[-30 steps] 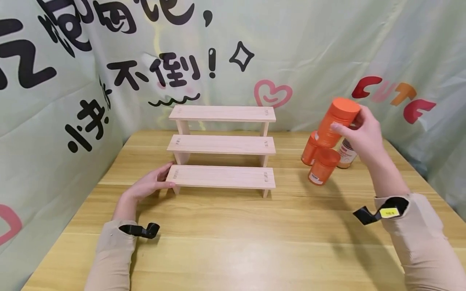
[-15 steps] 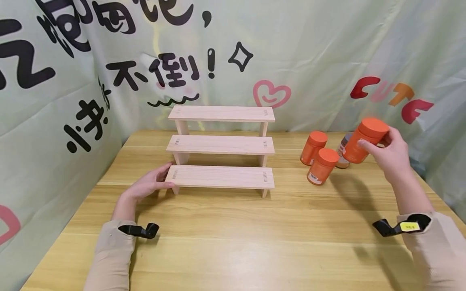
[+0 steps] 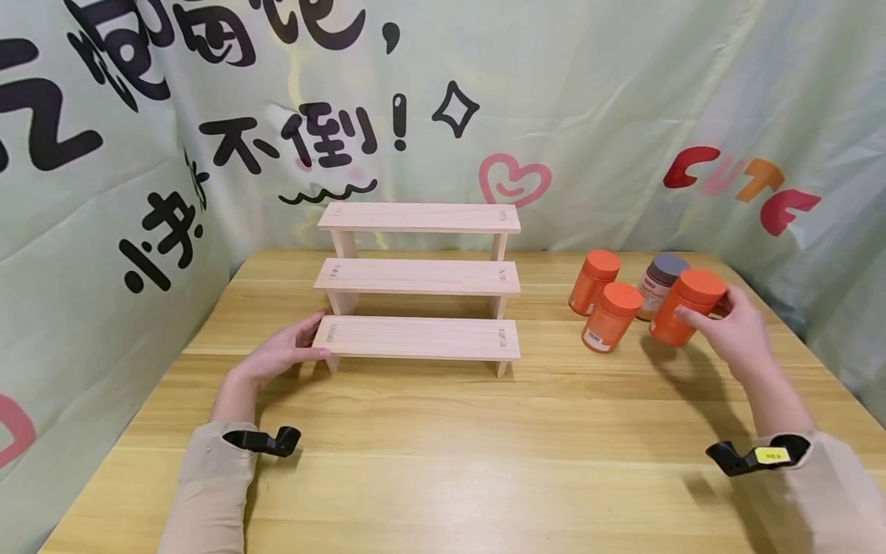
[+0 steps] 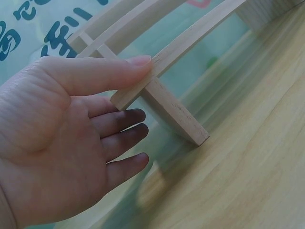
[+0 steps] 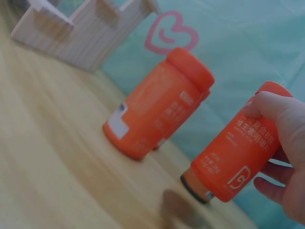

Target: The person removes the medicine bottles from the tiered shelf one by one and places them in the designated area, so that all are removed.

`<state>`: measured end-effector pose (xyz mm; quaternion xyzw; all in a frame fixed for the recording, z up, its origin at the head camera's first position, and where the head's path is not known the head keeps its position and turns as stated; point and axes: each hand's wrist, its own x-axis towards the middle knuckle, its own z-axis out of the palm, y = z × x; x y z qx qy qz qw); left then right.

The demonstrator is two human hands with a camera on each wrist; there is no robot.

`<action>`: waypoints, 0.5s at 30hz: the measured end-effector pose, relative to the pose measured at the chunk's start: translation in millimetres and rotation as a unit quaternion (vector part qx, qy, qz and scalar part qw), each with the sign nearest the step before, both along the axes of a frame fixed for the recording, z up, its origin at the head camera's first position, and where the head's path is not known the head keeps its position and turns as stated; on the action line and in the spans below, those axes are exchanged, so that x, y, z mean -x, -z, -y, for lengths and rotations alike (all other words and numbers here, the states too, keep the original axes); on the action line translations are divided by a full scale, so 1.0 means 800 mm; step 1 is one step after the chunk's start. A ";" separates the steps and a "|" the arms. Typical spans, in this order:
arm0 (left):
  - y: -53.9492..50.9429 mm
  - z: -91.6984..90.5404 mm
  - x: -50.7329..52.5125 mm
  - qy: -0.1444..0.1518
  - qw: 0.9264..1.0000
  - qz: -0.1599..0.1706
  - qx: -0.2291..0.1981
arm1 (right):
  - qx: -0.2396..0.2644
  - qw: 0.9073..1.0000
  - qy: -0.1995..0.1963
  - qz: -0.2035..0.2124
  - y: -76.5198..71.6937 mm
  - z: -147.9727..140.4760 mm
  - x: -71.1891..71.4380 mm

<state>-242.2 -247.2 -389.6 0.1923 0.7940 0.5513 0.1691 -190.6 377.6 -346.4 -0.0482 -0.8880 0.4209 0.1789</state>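
A three-tier wooden stand stands at the middle of the table. My left hand is at the left end of its lowest shelf; in the left wrist view the thumb lies on the shelf edge, with the index finger behind it. On the right, my right hand grips an orange supplement bottle by its side, thumb in front. Its base looks just above the tabletop. Two more orange bottles stand to its left, and a bottle with a grey-purple lid is partly hidden behind it.
The wood-grain table spreads in front of the stand. Behind it hangs a pale green cloth with printed lettering and a pink heart. Black camera mounts sit on both sleeved wrists.
My right hand has carried the orange bottle right, then down beside the others, exposing the grey-purple-lidded bottle behind. The left hand stays on the stand.
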 end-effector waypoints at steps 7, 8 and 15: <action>-0.001 0.000 0.000 0.002 1.000 -0.005 0.003 | -0.030 0.998 -0.004 0.057 0.018 0.000 -0.001; -0.001 0.000 0.000 0.000 1.000 -0.003 0.002 | -0.030 0.998 -0.005 0.061 0.019 0.001 -0.001; -0.002 0.001 -0.001 0.002 1.000 -0.010 0.008 | -0.008 0.997 -0.009 0.080 0.023 0.003 -0.001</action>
